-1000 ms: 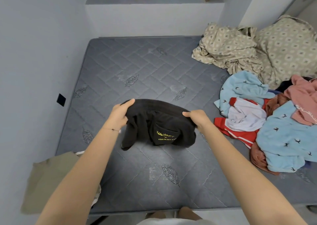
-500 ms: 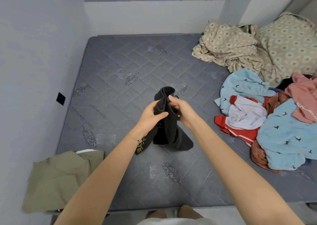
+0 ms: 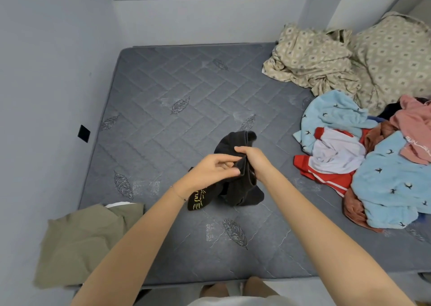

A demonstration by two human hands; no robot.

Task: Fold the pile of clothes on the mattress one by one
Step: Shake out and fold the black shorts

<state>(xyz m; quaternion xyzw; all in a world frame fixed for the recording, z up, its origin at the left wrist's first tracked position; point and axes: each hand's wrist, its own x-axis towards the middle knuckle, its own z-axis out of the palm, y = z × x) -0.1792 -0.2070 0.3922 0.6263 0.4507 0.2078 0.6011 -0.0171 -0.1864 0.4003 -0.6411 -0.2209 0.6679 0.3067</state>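
I've got the black garment [image 3: 235,186] bunched up over the middle of the mattress [image 3: 186,91], right hand [image 3: 254,161] gripping its top fold, left hand [image 3: 210,170] pinching the edge alongside, clothes pile [image 3: 377,177] at three o'clock, olive cloth [image 3: 81,242] at eight.

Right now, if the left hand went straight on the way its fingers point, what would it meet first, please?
The black garment: the left hand points rightward, fingertips at its fold, with the right hand gripping it just behind. Depth is hard to judge.
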